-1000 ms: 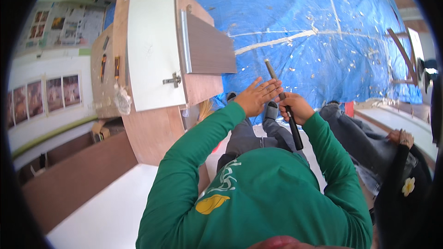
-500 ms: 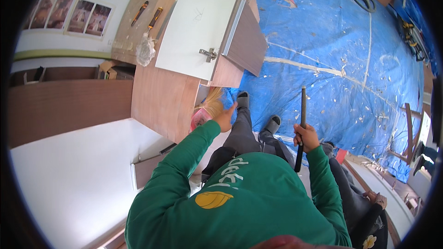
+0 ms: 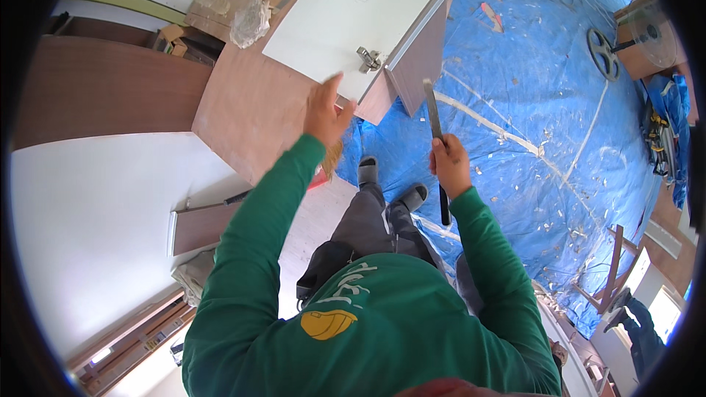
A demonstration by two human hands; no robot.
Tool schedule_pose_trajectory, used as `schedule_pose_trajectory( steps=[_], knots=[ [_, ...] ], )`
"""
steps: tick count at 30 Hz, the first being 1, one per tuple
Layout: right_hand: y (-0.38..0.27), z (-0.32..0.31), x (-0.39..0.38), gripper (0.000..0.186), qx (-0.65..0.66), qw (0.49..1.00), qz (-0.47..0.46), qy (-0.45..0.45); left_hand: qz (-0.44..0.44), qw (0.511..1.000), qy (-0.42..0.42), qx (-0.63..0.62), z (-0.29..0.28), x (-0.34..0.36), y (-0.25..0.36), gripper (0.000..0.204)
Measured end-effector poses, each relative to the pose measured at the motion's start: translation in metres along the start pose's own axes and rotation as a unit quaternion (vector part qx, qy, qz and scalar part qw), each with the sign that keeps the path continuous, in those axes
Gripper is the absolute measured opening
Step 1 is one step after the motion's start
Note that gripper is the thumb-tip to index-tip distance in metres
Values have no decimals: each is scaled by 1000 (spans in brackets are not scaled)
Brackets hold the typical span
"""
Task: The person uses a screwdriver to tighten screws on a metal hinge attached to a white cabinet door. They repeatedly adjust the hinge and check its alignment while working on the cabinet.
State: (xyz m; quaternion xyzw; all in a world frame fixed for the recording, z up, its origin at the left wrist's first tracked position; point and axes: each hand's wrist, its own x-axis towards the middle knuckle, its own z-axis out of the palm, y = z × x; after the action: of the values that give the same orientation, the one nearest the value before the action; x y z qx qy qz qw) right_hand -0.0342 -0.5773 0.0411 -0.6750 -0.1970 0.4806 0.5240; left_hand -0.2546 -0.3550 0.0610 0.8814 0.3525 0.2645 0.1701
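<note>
Right hand (image 3: 451,163) is closed round a dark flat bar (image 3: 432,110), middle hidden in the grip, off the right edge of the bench (image 3: 246,114). Left hand (image 3: 326,116) half open, nothing visible in it, by the near corner of the white panel (image 3: 331,22); contact unclear, panel's far end cut off.

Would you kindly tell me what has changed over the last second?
The left hand has come away from the black-handled file and moved left to the workbench, near the metal hinge on the white panel; contact is unclear. The head view has swung left. The right hand still grips the black-handled file; white panel and metal hinge stay on the workbench.
</note>
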Motion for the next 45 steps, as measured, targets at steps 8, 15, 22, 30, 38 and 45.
schedule_pose_trajectory(
  steps=[8,15,22,30,38,45],
  knots=[
    [-24,79,81,56,-240,910,-336,34,11,995,17,96,38,133,-138,55],
    [-25,101,79,59,-266,948,-169,43,-76,976,1,202,64,153,-153,73],
    [-22,120,84,58,-300,936,-167,82,-90,978,-39,185,50,154,-141,71],
    [-34,127,78,50,-237,964,-69,102,-71,979,-11,192,63,150,-160,74],
    [-29,132,66,49,-202,974,-85,65,-70,982,-11,177,62,150,-159,74],
    [-19,138,74,49,-305,934,-163,94,-66,980,-5,187,64,148,-160,74]
  ],
)
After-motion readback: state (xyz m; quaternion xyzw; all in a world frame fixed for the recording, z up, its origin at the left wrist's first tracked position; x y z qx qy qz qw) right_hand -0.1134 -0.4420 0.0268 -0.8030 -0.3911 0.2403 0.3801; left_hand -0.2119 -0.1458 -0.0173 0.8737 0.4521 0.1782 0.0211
